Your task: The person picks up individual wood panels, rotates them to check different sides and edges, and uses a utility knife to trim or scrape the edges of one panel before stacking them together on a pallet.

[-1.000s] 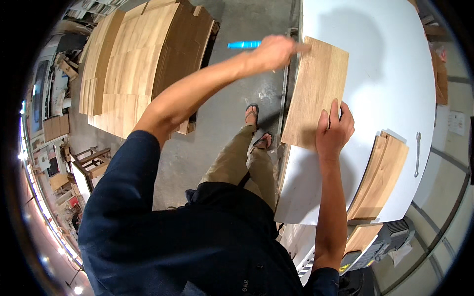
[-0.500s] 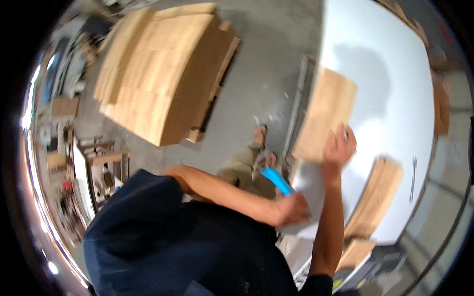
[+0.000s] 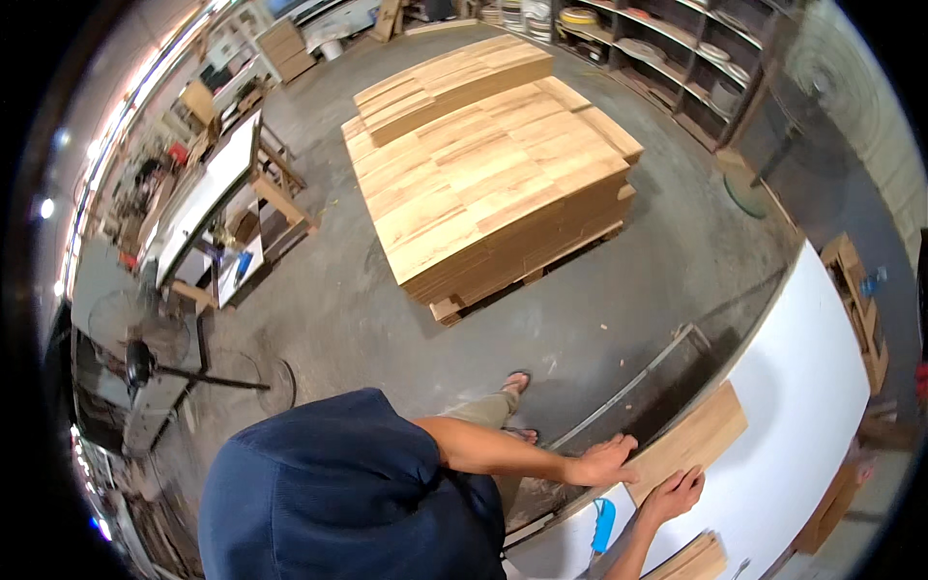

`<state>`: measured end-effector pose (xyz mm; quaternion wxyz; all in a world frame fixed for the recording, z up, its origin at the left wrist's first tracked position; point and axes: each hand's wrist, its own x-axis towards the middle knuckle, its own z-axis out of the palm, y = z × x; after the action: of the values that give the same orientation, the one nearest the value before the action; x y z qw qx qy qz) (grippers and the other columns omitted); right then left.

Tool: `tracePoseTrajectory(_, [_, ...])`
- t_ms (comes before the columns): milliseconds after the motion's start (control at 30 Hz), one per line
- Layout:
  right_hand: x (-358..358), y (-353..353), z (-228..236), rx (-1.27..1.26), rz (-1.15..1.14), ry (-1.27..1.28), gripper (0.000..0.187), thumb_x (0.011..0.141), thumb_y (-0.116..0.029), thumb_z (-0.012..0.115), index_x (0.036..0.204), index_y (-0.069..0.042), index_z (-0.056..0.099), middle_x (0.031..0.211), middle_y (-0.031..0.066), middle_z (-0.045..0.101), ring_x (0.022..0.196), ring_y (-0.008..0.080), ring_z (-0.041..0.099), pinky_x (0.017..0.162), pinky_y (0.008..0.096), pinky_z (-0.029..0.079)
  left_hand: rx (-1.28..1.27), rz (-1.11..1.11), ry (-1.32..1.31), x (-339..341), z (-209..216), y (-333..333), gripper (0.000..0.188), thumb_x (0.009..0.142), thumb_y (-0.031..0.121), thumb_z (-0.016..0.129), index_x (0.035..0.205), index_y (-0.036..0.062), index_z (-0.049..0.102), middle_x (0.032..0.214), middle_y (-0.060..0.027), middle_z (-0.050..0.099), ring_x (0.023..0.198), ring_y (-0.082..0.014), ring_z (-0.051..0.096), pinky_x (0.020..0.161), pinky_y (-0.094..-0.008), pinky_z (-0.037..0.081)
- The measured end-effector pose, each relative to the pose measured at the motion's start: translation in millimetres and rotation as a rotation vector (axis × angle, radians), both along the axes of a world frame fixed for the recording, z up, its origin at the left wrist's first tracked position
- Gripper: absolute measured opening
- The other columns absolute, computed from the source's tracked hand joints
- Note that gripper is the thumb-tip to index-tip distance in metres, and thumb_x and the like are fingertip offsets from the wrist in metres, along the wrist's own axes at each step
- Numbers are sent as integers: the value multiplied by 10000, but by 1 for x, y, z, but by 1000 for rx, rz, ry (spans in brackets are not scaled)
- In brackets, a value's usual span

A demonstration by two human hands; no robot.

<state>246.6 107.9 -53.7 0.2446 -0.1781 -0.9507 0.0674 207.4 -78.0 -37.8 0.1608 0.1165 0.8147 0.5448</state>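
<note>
A pale wooden board (image 3: pixel 694 437) lies on the white tabletop (image 3: pixel 807 387) at the lower right, along its left edge. At the near end of the board, my left hand (image 3: pixel 601 462) grips its left side, with the thumb on top. My right hand (image 3: pixel 674 496) holds the opposite long side, its fingers curled at the edge. Close to my right forearm rests a tool with a blue handle (image 3: pixel 603 525); its working end is hard to make out. A small stack of wooden pieces (image 3: pixel 694 558) sits beside that forearm, partly cut off by the view's rim.
Ahead on the floor stands a large pallet stack of boards (image 3: pixel 483 174). To the left are a standing fan (image 3: pixel 141 365) and a white-topped workbench (image 3: pixel 222 159). Shelves (image 3: pixel 667 58) and another fan (image 3: pixel 793 126) stand at the far right.
My left hand has let go of the blue-handled tool, which now lies on the tabletop, and has moved to the board. My right hand remains at the board. The view has swung left.
</note>
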Motion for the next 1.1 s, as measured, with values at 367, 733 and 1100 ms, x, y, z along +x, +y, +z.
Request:
tracePoseTrajectory(367, [-18, -67, 43, -1027, -95, 139, 451, 844, -57, 542, 1253, 74, 406, 1163, 184, 513, 988, 238, 527, 852, 340, 446, 216, -124, -214, -42, 4, -76, 251, 697, 242, 620, 700, -9, 618, 594, -180, 553, 565, -205, 543, 542, -379, 422])
tracePoseTrajectory(733, [-104, -378, 119, -1768, 264, 146, 309, 903, -111, 500, 1170, 42, 471, 1092, 123, 553, 958, 199, 554, 825, 340, 473, 662, 92, -506, -46, 68, -431, 193, 865, 136, 594, 1016, 20, 631, 892, -6, 639, 786, -85, 559, 701, -250, 487])
tracePoseTrajectory(1100, [-168, -640, 180, -1873, 814, 74, 389, 910, -180, 521, 1201, 54, 412, 1135, 129, 532, 1018, 192, 529, 872, 326, 435, 378, 684, 82, -11, 137, -648, 194, 890, 104, 528, 989, -19, 640, 861, -37, 664, 806, -68, 561, 730, -233, 455])
